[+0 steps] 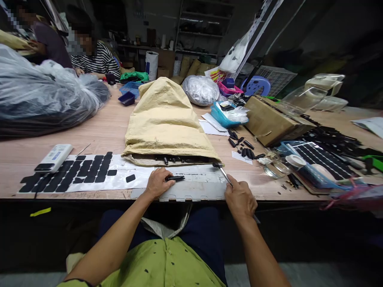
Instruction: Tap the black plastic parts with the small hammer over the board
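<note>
My left hand is closed around one end of a slim black plastic part, held low over a grey board at the table's front edge. In my right hand is a hammer, gripped by its metal handle, its dark head raised near the sack's front right corner. Just beyond both hands lies a yellow woven sack, its mouth facing me, with several black parts showing inside. White sheets with black rounded-square stickers lie left of my left hand.
A white power bank-like device rests on the stickers. Loose black parts, a cardboard box and a blue tray are at right. A big plastic bag fills the left; a person in stripes sits beyond.
</note>
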### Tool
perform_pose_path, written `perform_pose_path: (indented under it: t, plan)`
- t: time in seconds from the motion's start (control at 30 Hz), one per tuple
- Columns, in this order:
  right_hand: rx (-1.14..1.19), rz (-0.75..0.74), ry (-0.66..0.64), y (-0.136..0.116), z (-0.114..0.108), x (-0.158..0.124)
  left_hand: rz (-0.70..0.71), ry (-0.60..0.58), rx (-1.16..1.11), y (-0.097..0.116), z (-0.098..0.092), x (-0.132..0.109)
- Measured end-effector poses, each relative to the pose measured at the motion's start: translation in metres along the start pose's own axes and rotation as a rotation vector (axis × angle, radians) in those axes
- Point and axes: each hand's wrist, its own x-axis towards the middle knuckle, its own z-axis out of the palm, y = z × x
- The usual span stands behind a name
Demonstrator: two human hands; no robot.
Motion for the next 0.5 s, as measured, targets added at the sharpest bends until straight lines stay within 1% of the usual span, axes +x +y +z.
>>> perform_pose_path:
  t: [0.1, 0.23, 0.37, 0.5]
  plan:
    - [-0.052, 0.006, 0.003, 0.004, 0.009, 0.02, 0.005, -0.012, 0.005, -0.001, -0.001, 0.0]
    - [-0.025, 0.049, 0.009, 0.0, 0.023, 0.036, 0.012, -0.027, 0.011, 0.0, -0.002, -0.001]
    - [-0.019, 0.078, 0.027, -0.009, 0.036, 0.041, 0.01, -0.025, 0.003, 0.003, -0.002, -0.003]
    - [-0.036, 0.089, 0.077, -0.012, 0.044, 0.038, -0.005, -0.03, -0.012, 0.006, -0.001, -0.005]
